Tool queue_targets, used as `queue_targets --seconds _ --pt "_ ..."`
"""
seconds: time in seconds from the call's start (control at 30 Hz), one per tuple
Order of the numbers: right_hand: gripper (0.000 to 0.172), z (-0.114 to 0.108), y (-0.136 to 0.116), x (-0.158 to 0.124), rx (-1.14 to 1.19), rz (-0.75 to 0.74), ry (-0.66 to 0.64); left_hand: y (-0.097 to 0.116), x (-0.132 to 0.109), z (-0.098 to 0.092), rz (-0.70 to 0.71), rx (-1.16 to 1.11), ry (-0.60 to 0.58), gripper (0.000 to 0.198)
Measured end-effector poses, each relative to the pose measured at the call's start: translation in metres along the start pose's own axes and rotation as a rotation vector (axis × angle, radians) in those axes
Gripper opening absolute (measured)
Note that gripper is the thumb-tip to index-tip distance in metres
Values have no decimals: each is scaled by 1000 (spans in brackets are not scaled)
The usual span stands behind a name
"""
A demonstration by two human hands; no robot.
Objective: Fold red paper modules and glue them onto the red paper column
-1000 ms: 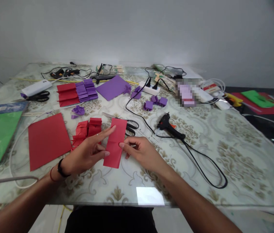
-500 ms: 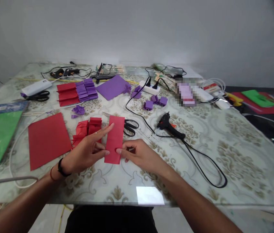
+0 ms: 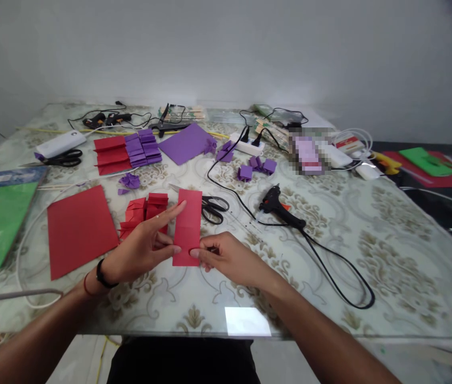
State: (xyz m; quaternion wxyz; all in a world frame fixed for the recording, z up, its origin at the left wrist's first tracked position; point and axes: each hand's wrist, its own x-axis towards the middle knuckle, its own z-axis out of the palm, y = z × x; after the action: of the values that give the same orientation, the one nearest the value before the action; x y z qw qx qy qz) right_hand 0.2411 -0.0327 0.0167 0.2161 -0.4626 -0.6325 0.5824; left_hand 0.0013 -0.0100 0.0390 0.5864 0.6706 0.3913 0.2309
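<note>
Both hands work a red paper strip into a fold above the patterned table. The left hand grips its left edge with fingers extended along it, while the right hand pinches the near right corner. Creasing cleanly likely calls for aligned edges; folded red pieces lie just left.

red paper strip | rectangular, creased across the middle | upright-tilted above table, held at both edges
</note>
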Motion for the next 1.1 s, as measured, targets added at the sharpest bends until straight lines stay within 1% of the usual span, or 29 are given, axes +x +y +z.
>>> queue_targets --seconds 0.1,0.23,0.33,0.47,0.57,0.77,1.1 --pt "50 0 -1 0 16 11 -3 1 0 0 -22 10 -2 95" --pt "50 1 -4 -1 -2 9 -14 1 0 -2 -12 -12 1 94" --pt "51 2 -6 -2 -26 3 16 1 0 -3 -1 -56 -15 94" --pt "50 3 -7 -2 -29 -20 54 5 0 -4 -13 -108 -23 99" --pt "52 3 -8 -3 14 -55 60 7 -1 -4 -11 -140 -27 101" --pt "60 3 -11 -5 72 -131 75 3 -3 -3 17 -177 -36 100" --pt "60 4 -12 -5 127 -182 105 -1 -5 -1 13 -201 -33 96"
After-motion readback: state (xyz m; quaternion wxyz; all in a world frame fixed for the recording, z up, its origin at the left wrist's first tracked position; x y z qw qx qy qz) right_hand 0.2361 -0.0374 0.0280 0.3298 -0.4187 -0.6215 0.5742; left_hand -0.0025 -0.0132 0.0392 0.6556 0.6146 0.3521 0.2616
